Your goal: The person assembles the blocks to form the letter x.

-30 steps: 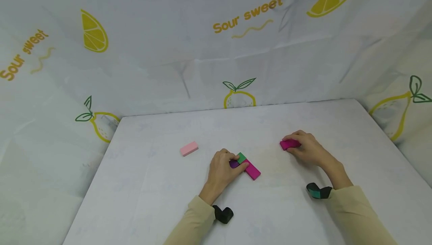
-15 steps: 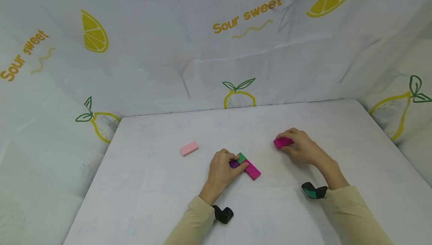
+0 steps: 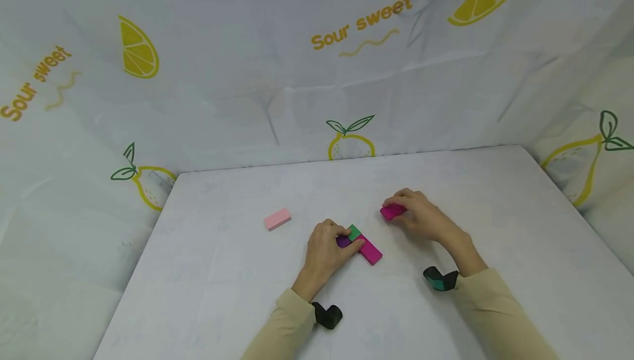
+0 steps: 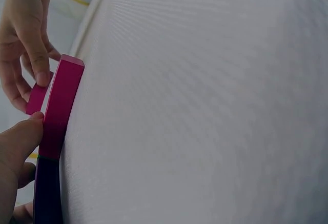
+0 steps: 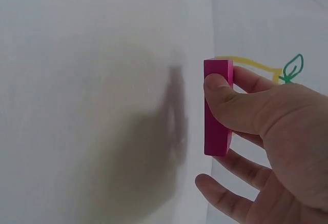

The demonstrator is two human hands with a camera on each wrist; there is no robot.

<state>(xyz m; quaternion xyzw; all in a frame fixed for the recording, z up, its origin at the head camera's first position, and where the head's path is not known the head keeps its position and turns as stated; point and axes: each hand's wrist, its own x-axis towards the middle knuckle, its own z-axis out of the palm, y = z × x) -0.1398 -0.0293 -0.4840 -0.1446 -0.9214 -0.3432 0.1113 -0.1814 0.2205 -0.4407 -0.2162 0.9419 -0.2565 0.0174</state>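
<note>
At the middle of the table, my left hand (image 3: 327, 252) holds a group of touching blocks. A purple block (image 3: 343, 241) lies between its thumb and fingers, partly hidden. A green block (image 3: 354, 232) shows by the index fingertip, and a magenta block (image 3: 371, 250) runs from it toward the near right. In the left wrist view, the thumb touches the long magenta block (image 4: 62, 106), which meets the purple block (image 4: 47, 188). Up and to the right, my right hand (image 3: 421, 217) pinches another magenta block (image 5: 218, 121) between thumb and fingers, held above the tabletop with a shadow beneath.
A pink block (image 3: 277, 219) lies by itself left of the group. The white table (image 3: 208, 272) ends at the back against a lemon-print cloth (image 3: 223, 101). Black bands sit at both wrists.
My right hand has moved left with its magenta block, closer to the group of blocks. My left hand and the blocks under it have stayed put.
</note>
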